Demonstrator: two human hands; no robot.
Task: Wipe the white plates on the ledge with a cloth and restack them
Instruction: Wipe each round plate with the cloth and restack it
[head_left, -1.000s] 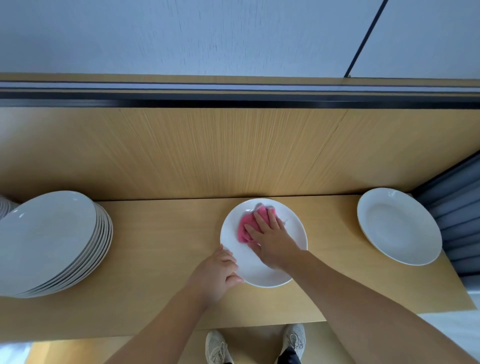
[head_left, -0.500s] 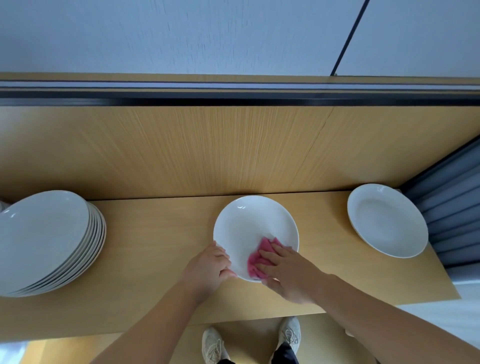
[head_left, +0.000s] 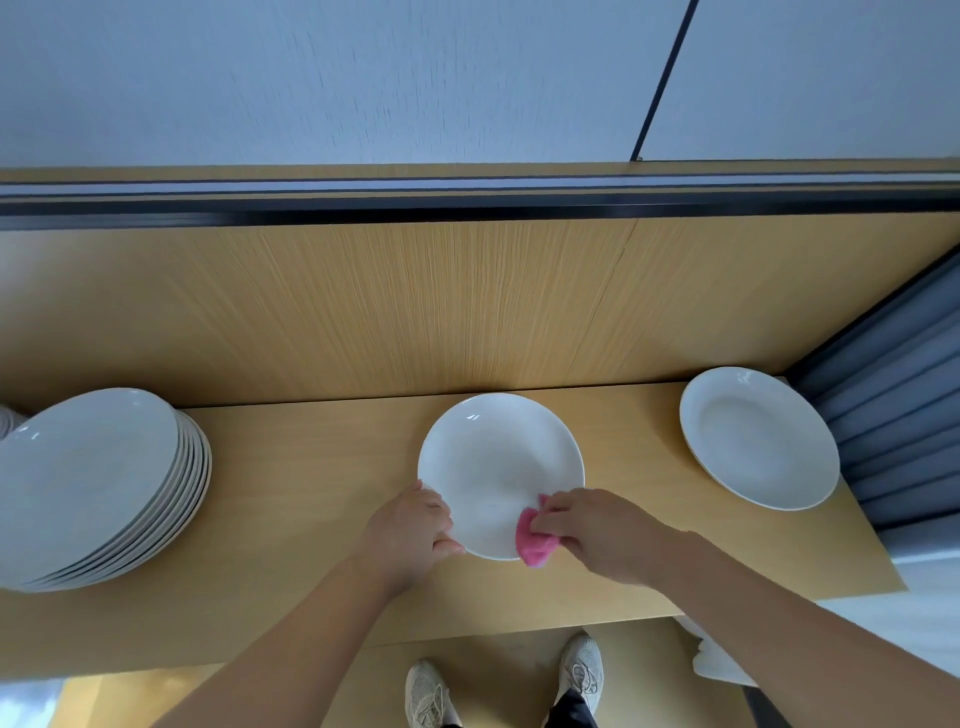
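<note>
A white plate (head_left: 493, 457) lies flat in the middle of the wooden ledge (head_left: 311, 493). My left hand (head_left: 410, 530) grips its near left rim. My right hand (head_left: 592, 525) holds a pink cloth (head_left: 535, 543) bunched at the plate's near right rim. A stack of several white plates (head_left: 98, 483) stands at the left end of the ledge. A single white plate (head_left: 758, 436) lies at the right end.
A wooden back panel (head_left: 415, 301) rises behind the ledge. Grey slats (head_left: 904, 415) close off the right side. The ledge's front edge runs just below my wrists, with my shoes (head_left: 582, 670) on the floor beneath. Something white (head_left: 717, 660) lies on the floor at right.
My right hand has dragged the pink cloth from the plate's far centre down to its near right rim. My left hand has kept its grip on the near left rim.
</note>
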